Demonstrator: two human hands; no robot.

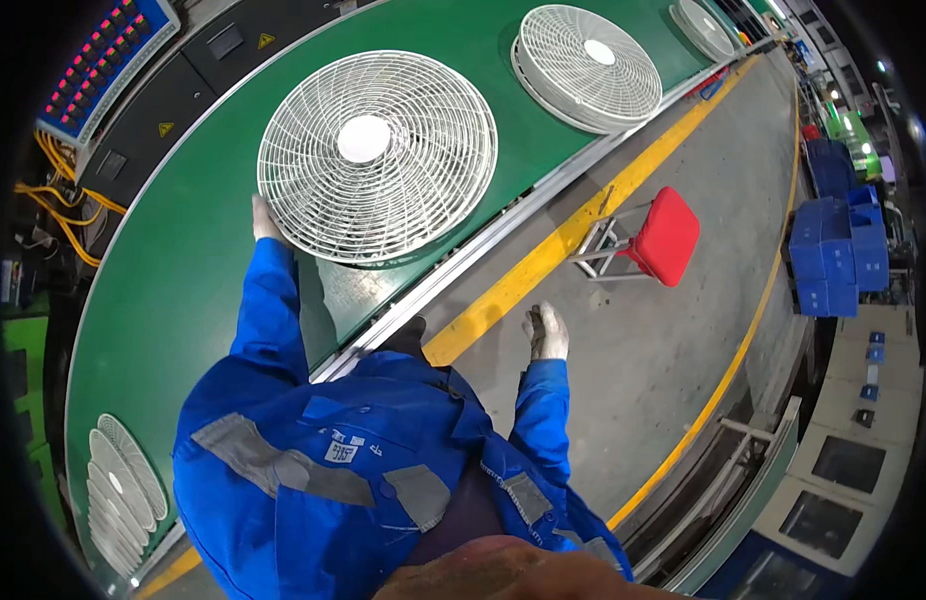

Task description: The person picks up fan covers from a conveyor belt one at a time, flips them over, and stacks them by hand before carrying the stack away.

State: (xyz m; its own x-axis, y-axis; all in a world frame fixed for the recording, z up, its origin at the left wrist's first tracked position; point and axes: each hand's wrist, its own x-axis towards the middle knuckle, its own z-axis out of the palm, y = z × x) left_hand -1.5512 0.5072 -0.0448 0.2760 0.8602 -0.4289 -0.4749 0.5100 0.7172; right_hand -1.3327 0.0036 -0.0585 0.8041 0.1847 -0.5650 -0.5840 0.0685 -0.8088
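Observation:
Before me on the green conveyor belt point(192, 247) lies a stack of round white wire fan grilles point(425, 187), each ring-ribbed around a white centre disc. My left hand point(264, 221), in a pale glove, is at the near left rim of this stack. Part of that hand is hidden by the rim, so whether its fingers grip is unclear. My right hand point(547, 331), also gloved, hangs over the grey floor beside the belt. Its fingers are apart and slightly curled, with nothing in them.
More stacked grilles point(590, 71) lie farther along the belt. Several leaning grilles point(121, 495) stand at lower left. A red-topped stool point(665, 236) is on the floor beyond a yellow line point(508, 292). Blue crates point(823, 255) are at right; a control panel point(106, 60) is at upper left.

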